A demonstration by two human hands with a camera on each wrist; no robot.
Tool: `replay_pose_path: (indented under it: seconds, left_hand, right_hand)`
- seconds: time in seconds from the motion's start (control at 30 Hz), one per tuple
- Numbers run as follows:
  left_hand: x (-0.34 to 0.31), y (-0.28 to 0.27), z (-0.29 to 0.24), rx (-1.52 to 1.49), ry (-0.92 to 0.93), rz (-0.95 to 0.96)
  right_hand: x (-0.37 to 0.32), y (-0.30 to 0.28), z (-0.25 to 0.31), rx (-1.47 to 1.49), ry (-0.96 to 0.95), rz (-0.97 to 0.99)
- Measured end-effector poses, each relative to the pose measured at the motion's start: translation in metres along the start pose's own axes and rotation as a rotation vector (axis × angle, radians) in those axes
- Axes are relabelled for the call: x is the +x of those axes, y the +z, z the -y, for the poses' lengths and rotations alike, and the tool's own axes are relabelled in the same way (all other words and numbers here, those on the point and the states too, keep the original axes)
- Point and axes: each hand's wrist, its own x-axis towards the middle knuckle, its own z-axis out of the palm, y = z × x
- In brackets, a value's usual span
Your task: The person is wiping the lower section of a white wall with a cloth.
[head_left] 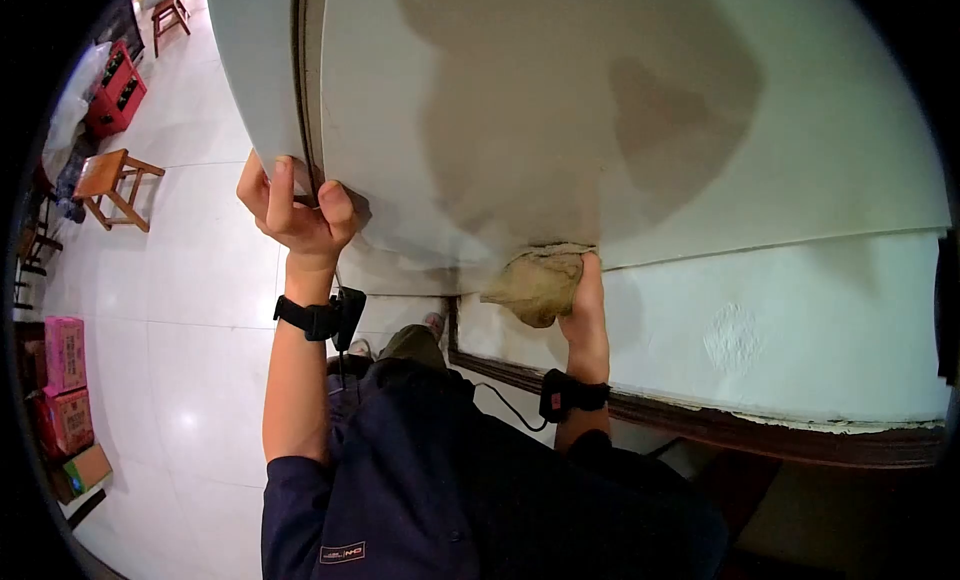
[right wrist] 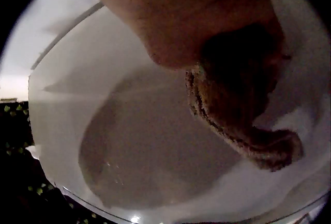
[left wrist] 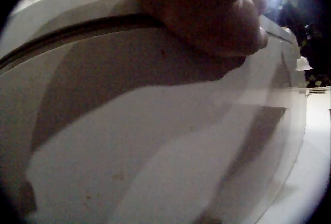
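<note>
Closed round a yellowish-brown cloth (head_left: 538, 288), the right grip (head_left: 588, 298) holds it at its right side, thumb lying along the cloth and pointing away from the body. I see the cloth against the lower part of a large pale panel (head_left: 400, 100), with its free end hanging toward the left. From the right wrist view, the cloth bunches beneath the palm and its folded end curls outward; the fingertips are hidden from me there, so I cannot tell how each one lies.

The right forearm (head_left: 592, 355) is short in my head view, reaching forward from a dark sleeve (head_left: 590, 450), with a black wrist strap (head_left: 574, 394) round it.

On the other side, I have the left grip (head_left: 300, 215) curled at the panel's edge, fingers bent and thumb close to a dark seam (head_left: 308, 80). The left forearm (head_left: 296, 390) extends nearly straight forward, well apart from the cloth, and carries a black wrist device (head_left: 345, 318).

Beyond the left arm I can make out a pale tiled floor (head_left: 190, 360), a wooden stool (head_left: 104, 176), a red crate (head_left: 117, 92) holding bottles, and some stacked boxes (head_left: 66, 355) near the view's edge
</note>
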Motion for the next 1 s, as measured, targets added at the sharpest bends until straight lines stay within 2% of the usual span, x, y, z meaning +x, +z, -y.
replay_pose_path:
  seconds: [0.13, 0.2, 0.23, 0.3, 0.33, 0.4, 0.43, 0.5, 0.53, 0.6, 0.67, 0.73, 0.77, 0.83, 0.87, 0.93, 0.97, 1.0]
  left_hand:
    - [-0.004, -0.004, 0.003, 0.03, -0.031, 0.016]
    - [-0.003, -0.003, 0.001, 0.031, -0.018, 0.041]
    - [-0.003, -0.003, 0.001, 0.019, -0.022, 0.033]
    - [0.001, -0.001, -0.002, 0.005, -0.016, 0.024]
    - [0.001, -0.001, -0.004, -0.004, -0.015, 0.022]
    - [0.001, -0.005, 0.0, 0.033, -0.019, 0.053]
    - [0.003, -0.006, 0.003, 0.031, -0.009, 0.053]
    - [0.0, -0.006, 0.003, 0.049, 0.003, 0.038]
    - [-0.004, -0.008, 0.008, 0.064, 0.025, 0.064]
    - [-0.009, -0.002, 0.007, -0.076, -0.051, -0.009]
    - [-0.003, -0.002, 0.004, -0.072, -0.008, 0.003]
    - [-0.001, -0.005, 0.001, 0.027, -0.009, 0.065]
    - [-0.002, -0.004, 0.002, -0.002, -0.024, 0.051]
    - [-0.004, -0.005, 0.005, 0.03, 0.005, 0.048]
    - [-0.005, -0.006, 0.007, 0.045, 0.038, 0.051]
    - [-0.006, -0.007, 0.004, 0.033, 0.009, 0.058]
    - [-0.002, -0.006, 0.002, 0.032, 0.018, 0.05]
    - [0.001, -0.005, -0.001, 0.029, 0.026, 0.042]
  right_hand:
    - [-0.003, 0.003, -0.015, 0.04, -0.117, 0.095]
    - [0.002, -0.006, -0.026, 0.019, -0.089, 0.269]
    - [0.006, -0.01, -0.038, 0.023, -0.095, 0.261]
    - [0.012, -0.01, -0.059, 0.026, 0.06, 0.16]
    - [0.012, -0.011, -0.058, 0.028, 0.054, 0.153]
    - [0.012, 0.007, -0.039, -0.038, 0.248, -0.01]
    - [0.011, 0.016, -0.025, -0.029, 0.245, -0.007]
    - [-0.005, 0.021, 0.006, 0.016, 0.044, 0.026]
    - [-0.013, 0.02, 0.017, 0.029, 0.047, 0.002]
    - [-0.02, 0.023, 0.036, -0.102, -0.432, 0.214]
    - [-0.019, 0.032, 0.04, 0.033, -0.393, 0.197]
    - [-0.018, 0.04, 0.031, 0.08, -0.341, -0.046]
    - [-0.016, 0.04, 0.024, 0.077, -0.337, -0.036]
    - [-0.014, 0.041, 0.005, -0.518, -0.553, -0.128]
    - [-0.013, 0.045, -0.002, -0.516, -0.552, -0.11]
    - [-0.013, 0.055, -0.016, -0.965, -0.063, -0.126]
    - [-0.004, 0.052, -0.04, -0.965, -0.067, -0.115]
    - [0.011, 0.042, -0.076, -1.128, -0.119, -0.189]
